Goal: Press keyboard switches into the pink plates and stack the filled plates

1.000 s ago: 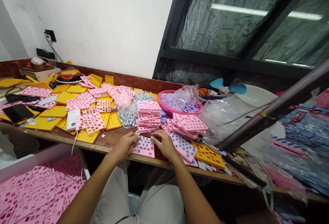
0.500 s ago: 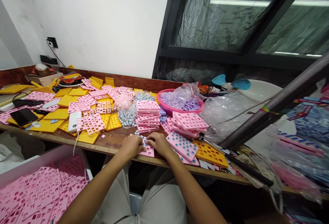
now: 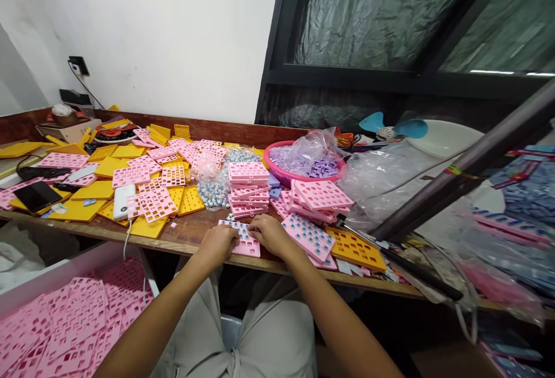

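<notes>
A pink grid plate [image 3: 243,239] with small blue pieces set in its holes lies at the front edge of the wooden bench [image 3: 182,238]. My left hand [image 3: 218,245] rests on its left side with the fingers curled down on it. My right hand [image 3: 269,233] presses on its right side, fingers bent, their tips hidden. Just behind stands a stack of pink plates [image 3: 248,189]. A filled pink plate [image 3: 309,236] lies to the right.
Yellow and pink grid plates [image 3: 143,178] cover the bench's left half, with a phone [image 3: 37,195] and a white power bank [image 3: 122,202]. A bag of small blue-white parts [image 3: 212,190], a pink basket [image 3: 299,164], a metal pole [image 3: 459,170] and a bin of pink plates [image 3: 65,320] surround me.
My two hands have drawn closer together on the pink plate. The view has tilted down slightly.
</notes>
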`<state>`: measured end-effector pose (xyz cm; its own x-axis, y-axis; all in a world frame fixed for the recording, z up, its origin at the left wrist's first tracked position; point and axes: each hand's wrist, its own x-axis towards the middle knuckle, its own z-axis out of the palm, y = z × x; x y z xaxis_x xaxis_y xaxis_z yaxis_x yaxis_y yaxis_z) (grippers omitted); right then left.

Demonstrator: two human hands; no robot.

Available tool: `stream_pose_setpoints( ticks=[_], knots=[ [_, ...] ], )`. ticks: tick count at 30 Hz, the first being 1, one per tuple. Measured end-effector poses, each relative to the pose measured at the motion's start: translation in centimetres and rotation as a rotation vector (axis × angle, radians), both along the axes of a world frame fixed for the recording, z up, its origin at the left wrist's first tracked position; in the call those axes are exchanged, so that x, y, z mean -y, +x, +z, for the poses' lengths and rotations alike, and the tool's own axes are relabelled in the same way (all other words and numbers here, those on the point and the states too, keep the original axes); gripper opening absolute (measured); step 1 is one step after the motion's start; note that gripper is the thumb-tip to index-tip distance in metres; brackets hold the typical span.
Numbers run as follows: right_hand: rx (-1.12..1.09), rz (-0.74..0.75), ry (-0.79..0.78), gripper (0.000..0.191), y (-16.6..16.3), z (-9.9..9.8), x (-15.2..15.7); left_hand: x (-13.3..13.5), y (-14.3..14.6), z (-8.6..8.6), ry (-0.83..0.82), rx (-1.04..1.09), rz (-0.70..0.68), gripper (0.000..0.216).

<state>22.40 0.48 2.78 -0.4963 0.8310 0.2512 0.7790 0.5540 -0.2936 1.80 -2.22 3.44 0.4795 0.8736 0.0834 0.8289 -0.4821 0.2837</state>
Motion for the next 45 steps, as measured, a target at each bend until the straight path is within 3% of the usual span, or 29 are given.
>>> stream_pose_setpoints(
  ticks=[6,9,12,16,21,26,31,37,45],
  knots=[
    [0.117,-0.085,0.132,0.019,-1.0,-1.1,1.9,0.0,0.5,0.0,0.046,-0.04,0.007,0.021],
    [0.12,-0.102,0.218,0.024,-0.9,-2.6,3.4,-0.3,-1.1,-0.4,0.061,0.131,-0.059,0.017],
    [0.083,-0.087,0.213,0.031,-0.5,-3.2,4.2,-1.8,-3.9,-0.8,0.148,0.357,-0.01,0.018],
    [0.033,-0.076,0.139,0.024,-0.9,-1.4,3.0,-6.5,-6.5,-1.4,0.257,0.376,0.139,0.024],
    [0.114,-0.022,0.126,0.028,-4.6,2.2,-0.8,-11.5,-6.2,-2.7,0.202,0.097,0.107,0.027],
    [0.54,0.078,0.033,0.03,-8.9,4.5,-4.3,-11.9,-6.1,-3.8,0.224,0.053,0.123,0.028],
    [0.691,0.123,-0.037,0.028,-11.2,4.7,-6.2,-11.4,-6.9,-4.0,0.29,0.061,-0.009,0.027],
    [0.54,0.116,-0.027,0.018,-10.1,4.7,-5.9,-11.4,-6.7,-3.9,0.299,0.071,-0.099,0.019],
    [-0.276,-0.006,-0.052,0.016,-3.5,2.3,0.2,-10.6,-4.7,-3.7,0.279,0.009,0.065,0.022]
  ],
)
